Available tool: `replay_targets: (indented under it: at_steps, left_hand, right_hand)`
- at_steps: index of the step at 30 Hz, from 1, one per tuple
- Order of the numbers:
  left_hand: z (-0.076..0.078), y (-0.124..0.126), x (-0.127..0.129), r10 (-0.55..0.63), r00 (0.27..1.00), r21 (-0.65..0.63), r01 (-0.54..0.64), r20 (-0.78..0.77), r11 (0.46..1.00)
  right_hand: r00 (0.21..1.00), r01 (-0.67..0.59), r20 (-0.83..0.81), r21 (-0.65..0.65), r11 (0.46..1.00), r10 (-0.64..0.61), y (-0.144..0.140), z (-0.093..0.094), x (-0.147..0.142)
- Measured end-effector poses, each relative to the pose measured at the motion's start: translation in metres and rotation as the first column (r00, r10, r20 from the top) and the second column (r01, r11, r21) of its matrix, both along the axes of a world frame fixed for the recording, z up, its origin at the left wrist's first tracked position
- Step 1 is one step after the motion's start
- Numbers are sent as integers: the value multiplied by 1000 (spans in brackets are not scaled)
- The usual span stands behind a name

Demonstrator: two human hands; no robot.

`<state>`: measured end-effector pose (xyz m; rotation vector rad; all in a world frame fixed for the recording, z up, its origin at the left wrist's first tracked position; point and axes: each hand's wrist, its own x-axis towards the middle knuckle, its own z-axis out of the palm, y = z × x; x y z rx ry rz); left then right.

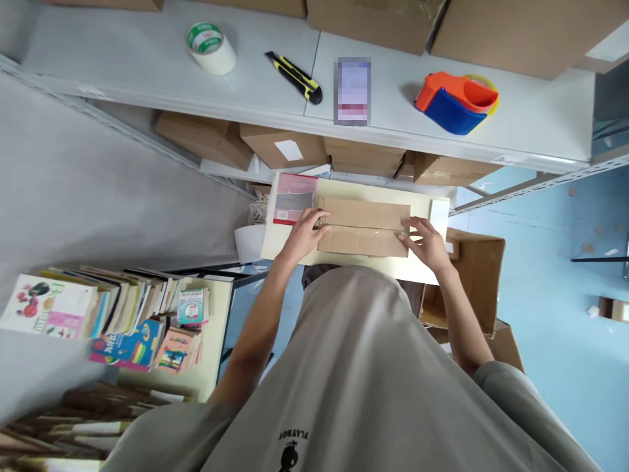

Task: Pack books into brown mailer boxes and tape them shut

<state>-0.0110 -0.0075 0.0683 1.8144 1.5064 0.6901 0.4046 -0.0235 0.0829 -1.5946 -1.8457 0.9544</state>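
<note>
A flat brown cardboard box (363,241) lies on the cream table (276,244), its two top flaps meeting along a seam that runs left to right. My left hand (304,236) grips the box's left end, with thumb and fingers curled at the corner edges. At the opposite end my right hand (427,246) holds the box the same way, fingers bent around the seam's end. A pink-covered book or packet (293,198) lies just beyond my left hand. The inside of the box is hidden.
Above the table, a grey shelf (147,59) carries a tape roll (216,52), a yellow-black utility knife (295,77), a blurred-out rectangular item (352,92) and an orange-blue tape dispenser (457,101). An open carton (474,282) stands at right; stacked books (132,295) are at left.
</note>
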Motion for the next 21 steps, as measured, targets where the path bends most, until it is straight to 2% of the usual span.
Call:
replay_targets:
  at_steps: [4,7,11,16,21]
  left_hand:
    - [-11,-1,13,146,988,14,-147,43,989]
    - [-18,7,16,201,978,11,-202,48,979]
    - [-25,17,13,206,976,-9,-206,64,979]
    - [-29,18,11,216,972,-38,-213,97,976]
    - [-24,19,4,128,984,-16,-127,125,992]
  right_hand:
    - [996,90,-16,48,995,-90,2,-11,-10]
    - [992,126,7,71,989,-127,11,-19,-13]
    - [991,133,-2,40,990,-133,19,-26,-10]
    - [991,128,-44,14,992,-127,19,-30,-7]
    - [994,85,-63,0,996,-85,16,-21,-7]
